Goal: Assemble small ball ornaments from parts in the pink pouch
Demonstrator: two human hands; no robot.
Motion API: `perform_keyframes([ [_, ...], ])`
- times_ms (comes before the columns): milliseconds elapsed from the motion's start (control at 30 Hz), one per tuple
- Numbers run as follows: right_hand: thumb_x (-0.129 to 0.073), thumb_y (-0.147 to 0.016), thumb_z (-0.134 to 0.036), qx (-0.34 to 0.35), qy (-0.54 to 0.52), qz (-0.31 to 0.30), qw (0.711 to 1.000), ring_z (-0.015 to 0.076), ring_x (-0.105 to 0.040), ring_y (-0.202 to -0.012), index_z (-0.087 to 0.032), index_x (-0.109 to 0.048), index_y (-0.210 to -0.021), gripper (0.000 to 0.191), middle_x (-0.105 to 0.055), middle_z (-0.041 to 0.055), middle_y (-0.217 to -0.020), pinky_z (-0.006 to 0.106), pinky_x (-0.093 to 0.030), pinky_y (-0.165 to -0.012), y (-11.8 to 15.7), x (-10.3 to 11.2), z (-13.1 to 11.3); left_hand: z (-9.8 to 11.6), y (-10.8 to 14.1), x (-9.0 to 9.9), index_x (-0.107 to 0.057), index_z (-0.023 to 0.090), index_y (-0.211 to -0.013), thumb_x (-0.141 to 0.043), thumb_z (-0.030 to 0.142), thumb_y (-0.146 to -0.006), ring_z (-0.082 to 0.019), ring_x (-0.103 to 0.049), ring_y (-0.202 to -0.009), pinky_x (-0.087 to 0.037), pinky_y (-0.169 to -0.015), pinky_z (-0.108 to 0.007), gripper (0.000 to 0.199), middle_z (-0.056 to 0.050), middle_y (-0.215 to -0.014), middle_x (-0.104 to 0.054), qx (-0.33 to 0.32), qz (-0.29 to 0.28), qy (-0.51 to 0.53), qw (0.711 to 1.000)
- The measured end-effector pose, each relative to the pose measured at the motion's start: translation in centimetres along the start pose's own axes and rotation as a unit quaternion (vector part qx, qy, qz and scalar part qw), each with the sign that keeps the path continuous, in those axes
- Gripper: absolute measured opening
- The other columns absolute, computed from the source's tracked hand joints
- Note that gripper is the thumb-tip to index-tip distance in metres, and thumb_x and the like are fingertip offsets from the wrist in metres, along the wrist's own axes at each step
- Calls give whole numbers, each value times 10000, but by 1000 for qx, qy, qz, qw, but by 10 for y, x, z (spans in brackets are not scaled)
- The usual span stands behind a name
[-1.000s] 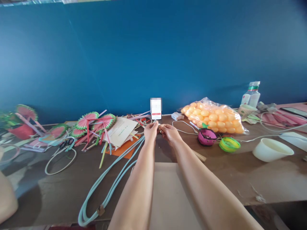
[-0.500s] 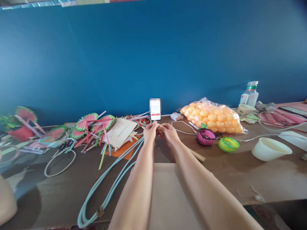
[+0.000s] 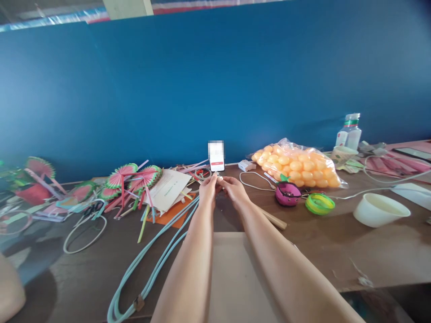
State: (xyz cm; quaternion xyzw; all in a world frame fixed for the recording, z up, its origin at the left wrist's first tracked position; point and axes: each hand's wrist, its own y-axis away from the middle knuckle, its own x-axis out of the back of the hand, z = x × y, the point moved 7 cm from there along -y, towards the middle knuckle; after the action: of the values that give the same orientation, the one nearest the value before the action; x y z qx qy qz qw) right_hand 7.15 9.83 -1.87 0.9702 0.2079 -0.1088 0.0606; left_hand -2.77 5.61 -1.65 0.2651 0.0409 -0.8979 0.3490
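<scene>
Evidently, the two hands are brought close together above the worktop (image 3: 319,244), because the thing between them is very small. The left hand (image 3: 208,188) and the right hand (image 3: 235,189) have their fingers drawn narrow, both pinching a small piece (image 3: 219,177) at the tips; what it is exactly cannot be told. This piece is just in front of the phone (image 3: 216,159), which stands nearly upright near the blue wall (image 3: 215,80), perhaps so that its screen faces the person. To the right, the purple pouch (image 3: 287,195) stands open, probably to keep its dark contents within reach. Beside the left forearm lies a pale blue cord (image 3: 126,280); a brown band (image 3: 138,303) seems to keep its strands together.
</scene>
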Motion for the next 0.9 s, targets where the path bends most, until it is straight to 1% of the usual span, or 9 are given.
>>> perform_keyframes([
  [133,-775,-651,-443,6,23,19,1000,84,-448,-498,-132,-643,-965,461,-575,-19,-630,201,-309,-436,-2,2,-1,-2,-1,-1,-650,131,-684,-777,394,-656,-195,-642,-714,-530,-709,-344,293,-60,-677,-632,-11,-18,-13,1000],
  [333,-730,-704,-358,-8,10,23,1000,83,-442,-480,-133,-611,-941,348,-578,-18,-628,205,-303,-435,-4,2,1,-3,-1,-1,-653,129,-696,-804,413,-606,-218,-652,-746,-526,-695,-340,334,-59,-660,-628,-18,-38,-26,999],
  [467,-761,-671,-346,-4,2,23,1000,81,-434,-472,-139,-594,-924,367,-561,-29,-611,204,-294,-426,-5,2,2,-3,-1,-1,-675,119,-752,-828,363,-572,-204,-650,-711,-525,-684,-329,340,-47,-668,-633,-12,-43,-25,999],
  [567,-777,-655,-350,-6,-7,24,1000,75,-420,-462,-143,-593,-917,381,-541,-41,-593,200,-283,-418,-6,2,3,-4,-1,0,-677,114,-781,-823,309,-580,-190,-649,-686,-527,-681,-323,315,-44,-676,-641,3,-38,-4,999],
  [667,-798,-630,-372,-4,-19,15,1000,76,-414,-458,-144,-598,-932,429,-516,-53,-570,201,-290,-415,-5,1,3,-6,-2,0,-663,107,-760,-806,264,-602,-180,-648,-672,-532,-678,-314,265,-48,-671,-644,23,-38,23,999],
  [767,-807,-624,-369,-7,-30,-1,1000,85,-450,-487,-144,-594,-983,473,-538,-44,-602,196,-315,-425,-4,-1,3,-7,-3,1,-657,101,-759,-794,242,-627,-177,-649,-669,-537,-673,-306,237,-51,-663,-641,36,-34,38,998],
  [833,-794,-647,-355,-14,-33,-15,999,89,-474,-507,-144,-593,-1008,464,-569,-28,-647,195,-333,-433,-3,-3,3,-7,-4,3,-653,102,-757,-795,244,-638,-178,-651,-673,-540,-670,-304,234,-51,-659,-639,35,-21,44,998],
  [900,-756,-693,-337,-21,-30,-24,999,97,-492,-524,-141,-596,-1024,416,-587,-13,-678,199,-343,-436,-3,-5,3,-7,-4,4,-650,103,-754,-797,260,-650,-186,-657,-688,-542,-672,-307,239,-60,-673,-646,27,-20,45,998],
])
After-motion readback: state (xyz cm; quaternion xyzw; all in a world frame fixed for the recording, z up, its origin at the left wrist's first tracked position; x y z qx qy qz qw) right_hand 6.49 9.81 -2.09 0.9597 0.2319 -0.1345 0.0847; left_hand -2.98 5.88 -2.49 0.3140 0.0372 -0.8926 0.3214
